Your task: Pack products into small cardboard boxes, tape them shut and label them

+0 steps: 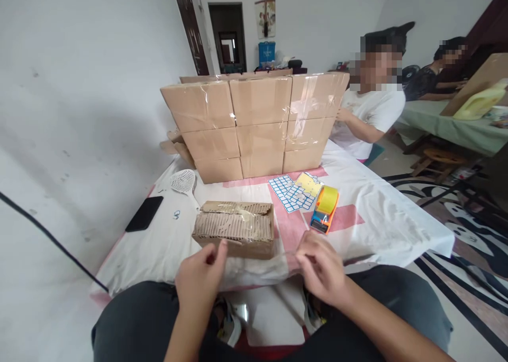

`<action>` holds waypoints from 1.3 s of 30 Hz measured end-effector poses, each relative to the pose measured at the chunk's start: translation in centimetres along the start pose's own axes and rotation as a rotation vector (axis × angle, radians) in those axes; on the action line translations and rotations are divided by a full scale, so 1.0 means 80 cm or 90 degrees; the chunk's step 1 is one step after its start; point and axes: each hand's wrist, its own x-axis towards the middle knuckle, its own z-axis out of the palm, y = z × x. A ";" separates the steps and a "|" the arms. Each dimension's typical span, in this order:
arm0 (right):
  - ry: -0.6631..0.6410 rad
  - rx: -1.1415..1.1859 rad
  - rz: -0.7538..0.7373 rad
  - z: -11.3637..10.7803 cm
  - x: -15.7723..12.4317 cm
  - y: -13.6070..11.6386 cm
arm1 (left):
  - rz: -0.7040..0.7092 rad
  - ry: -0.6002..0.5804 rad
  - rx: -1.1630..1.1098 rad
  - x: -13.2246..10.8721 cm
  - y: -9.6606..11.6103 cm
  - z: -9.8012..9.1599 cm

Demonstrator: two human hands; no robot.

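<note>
A small cardboard box (234,248) lies in front of me, its top of torn corrugated card partly covered with shiny clear tape. At its near left side is my left hand (201,271), closed with the thumb up. Beyond its near right corner, my right hand (320,264) is pinched shut. Between the two hands, in front of the box, stretches a see-through strip that looks like clear tape (257,269). An orange and blue tape dispenser (324,209) with a yellowish roll stands just past my right hand. Sheets of blue-edged labels (291,192) lie beside it.
Several cardboard boxes (260,126), taped together, form a wall across the cloth-covered table (377,232). On the left are a black phone (144,214) and a white fly swatter (183,182). A person in a white shirt (371,110) sits behind the boxes; another is farther right.
</note>
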 end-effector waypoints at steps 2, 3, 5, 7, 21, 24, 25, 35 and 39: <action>0.060 0.006 0.073 -0.011 0.006 0.007 | 0.077 0.026 0.003 0.029 -0.017 -0.005; 0.081 0.002 0.096 -0.015 0.009 0.012 | 0.147 0.008 -0.006 0.047 -0.022 -0.006; 0.105 -0.013 0.115 -0.018 0.011 0.023 | 0.298 -0.095 -0.018 0.083 -0.023 -0.007; 0.096 -0.023 0.119 -0.014 0.011 0.033 | 0.409 -0.241 -0.025 0.116 -0.015 -0.005; -0.018 0.031 0.043 0.013 -0.001 0.041 | 0.267 -0.308 -0.299 0.121 0.008 0.057; -0.011 0.028 0.055 0.009 0.015 0.029 | 0.232 -0.191 -0.218 0.112 0.010 0.061; -0.014 0.043 0.074 0.007 0.024 0.025 | 0.219 -0.143 -0.180 0.108 0.011 0.062; -0.401 0.103 0.213 0.046 0.158 0.065 | 0.179 -0.159 -0.150 0.101 -0.001 0.060; -0.416 0.008 0.199 0.073 0.174 0.087 | 0.186 -0.195 -0.147 0.110 -0.017 0.035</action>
